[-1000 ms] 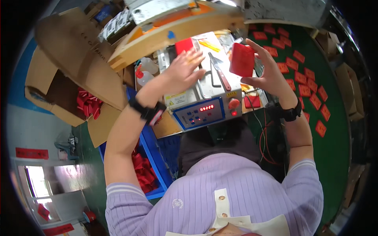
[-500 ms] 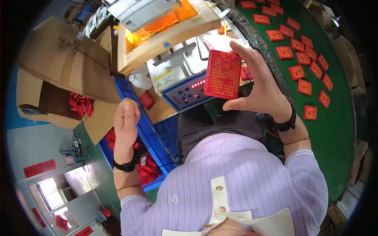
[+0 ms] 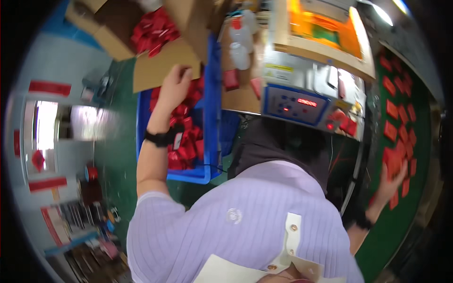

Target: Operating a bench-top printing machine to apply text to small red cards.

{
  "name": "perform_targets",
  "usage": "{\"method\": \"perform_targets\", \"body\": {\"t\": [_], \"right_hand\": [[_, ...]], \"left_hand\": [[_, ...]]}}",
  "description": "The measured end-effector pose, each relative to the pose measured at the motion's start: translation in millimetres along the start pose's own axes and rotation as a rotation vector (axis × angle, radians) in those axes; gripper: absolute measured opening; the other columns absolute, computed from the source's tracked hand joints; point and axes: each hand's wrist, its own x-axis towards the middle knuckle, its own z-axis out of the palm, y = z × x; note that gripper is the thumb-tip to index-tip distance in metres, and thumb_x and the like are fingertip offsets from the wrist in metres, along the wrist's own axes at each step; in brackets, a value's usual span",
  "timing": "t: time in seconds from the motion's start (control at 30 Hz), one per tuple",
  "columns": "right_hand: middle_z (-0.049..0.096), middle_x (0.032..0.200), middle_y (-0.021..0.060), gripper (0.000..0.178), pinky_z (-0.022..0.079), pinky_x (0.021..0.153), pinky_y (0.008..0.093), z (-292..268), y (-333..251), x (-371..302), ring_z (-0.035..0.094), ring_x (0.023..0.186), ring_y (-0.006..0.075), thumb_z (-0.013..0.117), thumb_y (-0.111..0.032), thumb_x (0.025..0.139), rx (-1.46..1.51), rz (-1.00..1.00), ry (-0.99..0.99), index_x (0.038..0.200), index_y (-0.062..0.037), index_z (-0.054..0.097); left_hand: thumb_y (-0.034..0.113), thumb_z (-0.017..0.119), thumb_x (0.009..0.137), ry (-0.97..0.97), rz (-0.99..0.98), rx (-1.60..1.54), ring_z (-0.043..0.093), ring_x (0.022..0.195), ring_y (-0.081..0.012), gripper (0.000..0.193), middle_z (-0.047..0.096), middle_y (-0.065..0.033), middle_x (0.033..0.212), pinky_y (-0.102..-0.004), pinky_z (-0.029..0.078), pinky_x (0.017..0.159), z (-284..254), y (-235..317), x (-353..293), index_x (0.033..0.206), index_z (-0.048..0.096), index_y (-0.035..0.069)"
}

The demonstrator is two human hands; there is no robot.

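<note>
My right hand (image 3: 391, 181) reaches out to the far right over the green table (image 3: 394, 226). Its fingers are around a flat red box (image 3: 391, 158), close to the other red boxes lying there; motion blurs this spot. On the left, my left hand (image 3: 178, 84) hovers above the blue crate (image 3: 213, 141), beside a cardboard flap. Its fingers are curled in, and nothing shows in them. Below it the crate holds many glossy red pieces (image 3: 186, 146).
A machine with a lit blue control panel (image 3: 295, 104) stands at the middle, under a wooden frame (image 3: 325, 59) with orange sheeting. Beside it are plastic bottles (image 3: 239, 54) and a red block (image 3: 231, 80). An open carton (image 3: 108, 40) with red pieces sits at upper left.
My view has swung to the right. My right hand has carried the red box from in front of the machine to the green table. The left hand stays curled, now over the crate.
</note>
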Motion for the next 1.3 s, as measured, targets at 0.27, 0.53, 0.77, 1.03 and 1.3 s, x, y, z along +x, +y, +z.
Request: {"method": "perform_targets", "body": {"t": [0.27,0.53,0.77,1.03,1.3], "right_hand": [[0.049,0.124,0.022,0.068,0.037,0.097,0.0341,-99,137,-120,0.051,0.11,0.0296,0.068,-0.039,0.078,-0.434,0.419,0.343,0.121,0.0088,0.046],[0.047,0.126,0.022,0.062,0.037,0.098,0.0349,-53,160,-2,0.047,0.117,0.0271,0.062,-0.035,0.083,0.017,0.189,0.011,0.127,0.0033,0.042],[0.048,0.127,0.0131,0.055,0.036,0.097,0.0316,79,-64,133,0.047,0.116,0.0215,0.063,-0.014,0.081,0.456,-0.143,-0.412,0.131,-0.0047,0.04],[0.046,0.128,0.0184,0.082,0.035,0.097,0.0389,185,-201,220,0.044,0.117,0.0321,0.078,-0.026,0.062,0.354,-0.815,-0.535,0.132,-0.0082,0.037],[0.056,0.11,0.0191,0.095,0.045,0.086,0.0352,198,-191,230,0.057,0.098,0.0273,0.082,-0.034,0.054,0.59,-0.767,-0.54,0.129,0.0021,0.036]], "left_hand": [[0.018,0.059,0.076,-0.456,-0.01,0.245,0.06,0.084,-0.0327,0.026,0.062,-0.0174,0.087,-0.0373,0.047,0.074,42,-116,-16,0.095,0.059,0.0],[0.021,0.057,0.077,-0.64,0.23,0.369,0.06,0.088,-0.0344,0.034,0.061,-0.0194,0.1,-0.0392,0.048,0.076,123,-228,0,0.107,0.056,0.005],[0.027,0.059,0.079,-0.657,0.237,0.214,0.062,0.08,-0.0328,0.026,0.064,-0.0164,0.088,-0.0387,0.05,0.07,110,-160,-2,0.095,0.062,0.008],[0.019,0.058,0.079,-0.765,0.49,0.38,0.058,0.095,-0.0309,0.03,0.061,-0.0169,0.101,-0.0378,0.047,0.079,95,-179,-8,0.106,0.058,0.006],[0.033,0.068,0.069,-0.489,0.474,0.492,0.05,0.105,-0.0388,0.063,0.049,-0.0194,0.12,-0.0441,0.045,0.087,95,-122,9,0.123,0.047,0.01]]}}
